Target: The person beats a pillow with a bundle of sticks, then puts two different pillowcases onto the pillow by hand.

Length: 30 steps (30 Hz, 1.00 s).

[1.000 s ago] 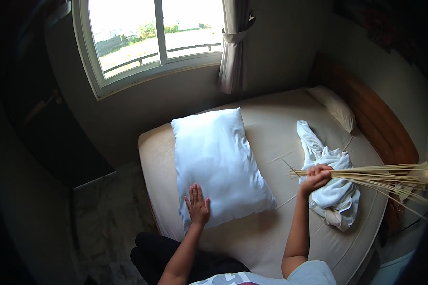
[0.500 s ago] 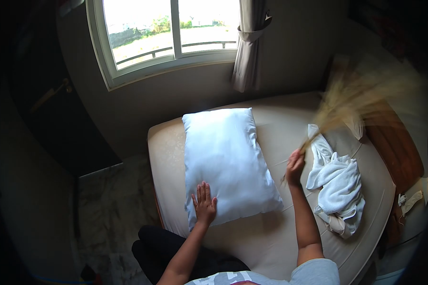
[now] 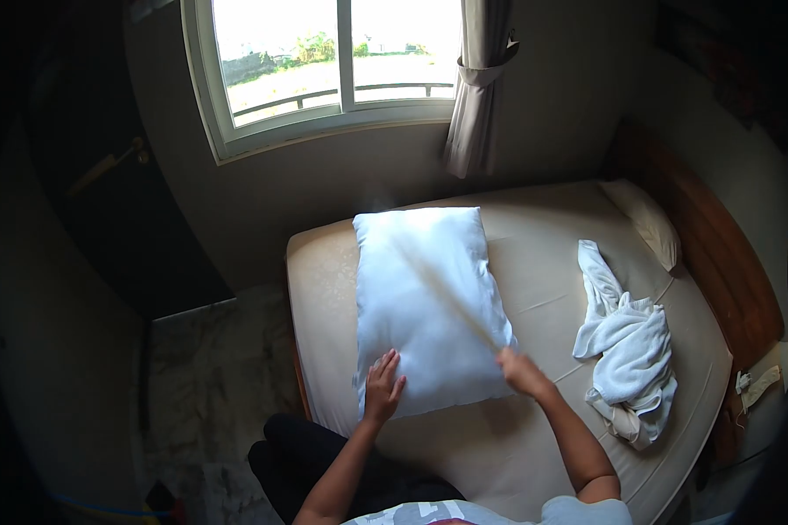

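A white pillow [image 3: 429, 350] lies flat on the bed. My left hand [image 3: 383, 387] rests with its fingers spread on the pillow's near left corner. At the pillow's right edge, my right hand [image 3: 522, 371] is wrapped round the handle of a whisk broom [image 3: 451, 302]. The broom slants up and left across the pillow; motion blurs it, and its bristle end cannot be made out.
The bed [image 3: 473, 455] has a cream sheet. A crumpled white towel [image 3: 630, 354] lies right of the pillow, and another pillow [image 3: 643, 220] sits by the wooden headboard [image 3: 718, 254]. Behind are a window [image 3: 280, 61] and a tied curtain [image 3: 477, 114].
The broom has swung from above the towel, on the right, over to the left across the pillow. My right hand has moved down and left with it. The view has shifted slightly.
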Each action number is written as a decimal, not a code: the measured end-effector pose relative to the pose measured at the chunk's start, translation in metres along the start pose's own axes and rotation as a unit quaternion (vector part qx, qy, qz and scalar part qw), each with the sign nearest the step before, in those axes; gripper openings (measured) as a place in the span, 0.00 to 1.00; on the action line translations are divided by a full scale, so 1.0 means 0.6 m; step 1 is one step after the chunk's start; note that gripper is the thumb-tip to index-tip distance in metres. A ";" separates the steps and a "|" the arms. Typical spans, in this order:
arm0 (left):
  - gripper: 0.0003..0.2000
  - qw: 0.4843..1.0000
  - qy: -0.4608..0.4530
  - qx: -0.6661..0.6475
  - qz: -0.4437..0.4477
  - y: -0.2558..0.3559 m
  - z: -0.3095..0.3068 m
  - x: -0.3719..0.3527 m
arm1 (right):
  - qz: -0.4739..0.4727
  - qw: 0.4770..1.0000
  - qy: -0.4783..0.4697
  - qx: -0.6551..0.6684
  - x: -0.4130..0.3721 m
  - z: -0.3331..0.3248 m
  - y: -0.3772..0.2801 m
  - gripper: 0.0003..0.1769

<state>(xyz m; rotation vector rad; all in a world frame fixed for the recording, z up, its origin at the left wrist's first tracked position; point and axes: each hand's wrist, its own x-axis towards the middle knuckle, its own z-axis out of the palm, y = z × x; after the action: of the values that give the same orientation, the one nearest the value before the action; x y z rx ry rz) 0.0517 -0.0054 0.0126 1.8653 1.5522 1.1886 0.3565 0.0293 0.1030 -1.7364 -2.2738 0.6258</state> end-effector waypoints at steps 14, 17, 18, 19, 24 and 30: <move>0.07 0.925 0.313 -0.213 0.032 0.017 -0.161 0.027 | 0.034 0.990 -0.120 0.058 -0.129 0.072 -0.083 0.11; 0.06 0.919 0.341 -0.178 0.088 0.009 -0.171 0.024 | 0.058 0.983 -0.172 -0.032 -0.174 0.074 -0.080 0.13; 0.06 0.916 0.354 -0.160 0.098 0.010 -0.169 0.035 | 0.064 0.989 -0.128 -0.043 -0.164 0.012 -0.104 0.13; 0.06 0.923 0.347 -0.137 0.097 0.011 -0.178 0.027 | 0.043 0.999 -0.020 -0.016 -0.163 -0.038 -0.125 0.13; 0.06 0.929 0.348 -0.094 0.083 0.052 -0.140 0.043 | -0.190 0.718 0.493 0.453 -0.113 -0.181 -0.161 0.19; 0.26 0.953 0.196 -0.072 0.220 0.073 -0.031 -0.001 | 0.084 0.995 -0.050 -0.015 -0.010 0.118 0.066 0.15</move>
<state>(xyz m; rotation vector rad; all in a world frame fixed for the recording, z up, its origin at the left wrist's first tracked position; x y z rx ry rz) 0.0613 -0.0219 0.0564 2.0240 1.2091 1.9160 0.3631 0.0177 0.0230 -1.9685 -2.2275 0.7296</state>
